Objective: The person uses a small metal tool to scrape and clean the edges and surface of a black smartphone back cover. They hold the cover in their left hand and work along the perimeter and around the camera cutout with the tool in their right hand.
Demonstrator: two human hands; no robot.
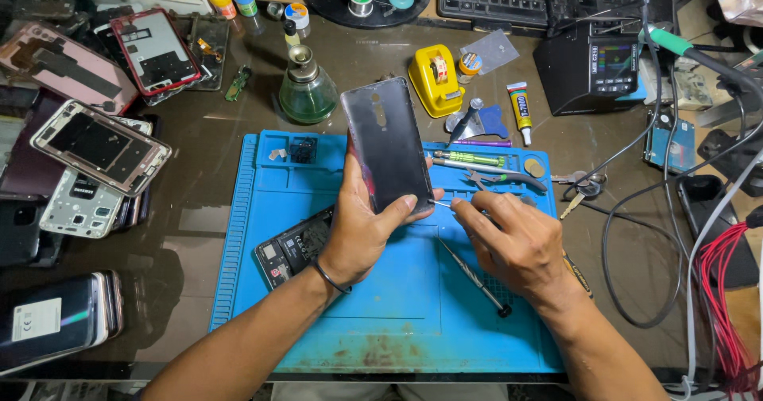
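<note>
Smartphone back cover (387, 143), dark and glossy, stands nearly upright just above the centre of the frame, over the blue silicone repair mat (262, 290). My left hand (362, 226) is clamped on its lower end, thumb across the face and fingers behind. My right hand (509, 238), just right of centre, is pinched shut on a thin metal tool (439, 203) whose tip meets the cover's lower right edge beside the thumb.

I judge the panel light, thin and stiff, but brittle if it is glass; the sheen suggests a slick surface that could slide out of a loose grip. The long side edges and the lower end look the safest places to hold, away from the oval camera cut-out near the top, where the panel is weakest.

An opened phone body (292, 248) lies on the mat below and left of my left wrist, partly hidden by it. A long screwdriver (475, 278) rests on the mat under my right hand. Tweezers and slim tools (477, 161) line the mat's upper right edge. A green glass solvent bottle (307, 91) stands above the mat, a yellow tape dispenser (435, 79) to its right. Stripped phone frames (99, 145) crowd the left of the frame, and a soldering station (592, 67) sits at upper right.
</note>
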